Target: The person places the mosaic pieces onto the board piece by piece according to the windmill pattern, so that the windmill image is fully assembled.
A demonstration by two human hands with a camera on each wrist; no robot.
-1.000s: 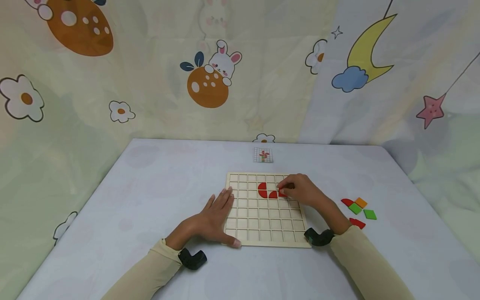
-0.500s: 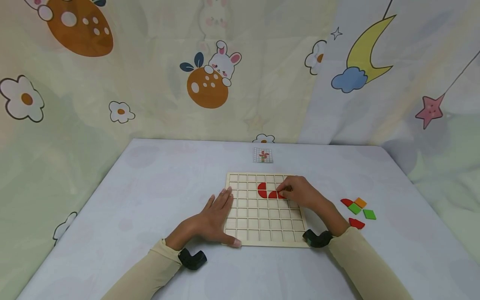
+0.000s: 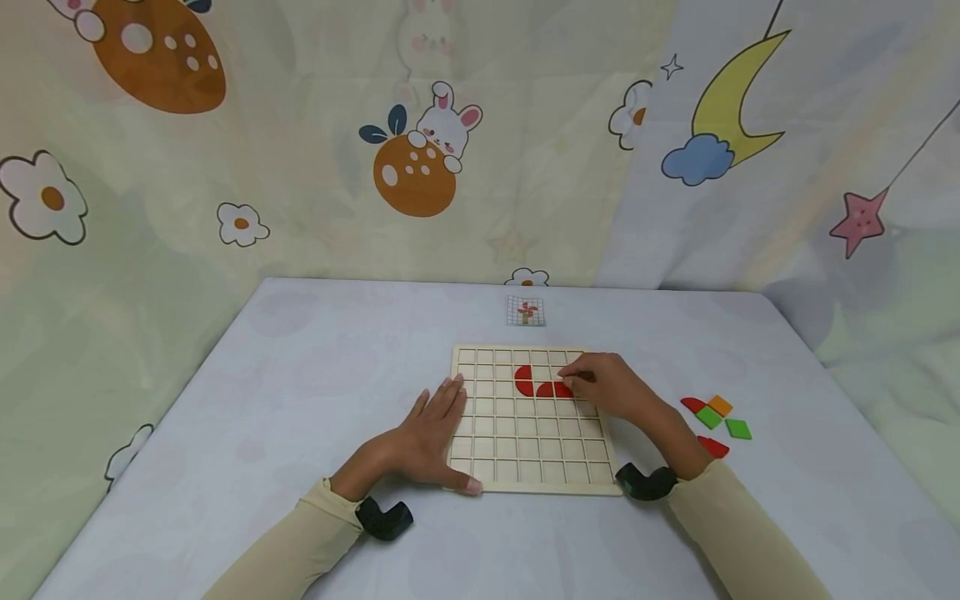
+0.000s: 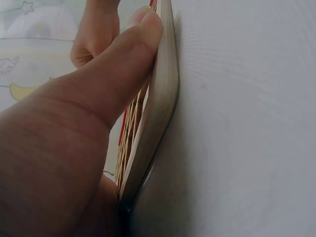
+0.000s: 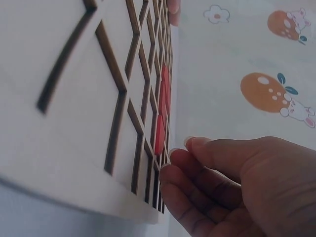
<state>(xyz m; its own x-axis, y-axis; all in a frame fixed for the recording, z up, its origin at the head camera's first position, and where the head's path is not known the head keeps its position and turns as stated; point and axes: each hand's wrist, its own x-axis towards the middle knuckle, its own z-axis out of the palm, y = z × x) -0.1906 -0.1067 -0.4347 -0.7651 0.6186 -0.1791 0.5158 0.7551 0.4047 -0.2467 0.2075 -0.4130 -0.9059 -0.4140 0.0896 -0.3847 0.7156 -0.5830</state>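
A pale wooden grid board [image 3: 527, 427] lies on the table. My left hand [image 3: 423, 437] rests flat along its left edge, fingers spread, thumb [image 4: 140, 44] lying over the near edge in the left wrist view. In the board's upper cells sit a red half-round shape [image 3: 524, 381], a red quarter-round piece [image 3: 545, 390] and, right beside that, another red piece [image 3: 562, 390]. My right hand [image 3: 606, 383] hovers at that last piece. In the right wrist view its loosely bent fingers [image 5: 185, 190] and thumb hold nothing, just off the red piece [image 5: 159, 136].
Right of the board lie loose pieces: a red one [image 3: 693, 404], an orange square [image 3: 720, 406], a green square [image 3: 708, 417], a green diamond [image 3: 738, 428] and more red [image 3: 713, 447]. Behind the board is a small pattern card [image 3: 525, 311]. A printed cloth hangs behind the table.
My right thumb and fingers have let go of the rightmost red piece, which now shows more fully in its cell. That hand has shifted slightly right. The left hand has stayed put.
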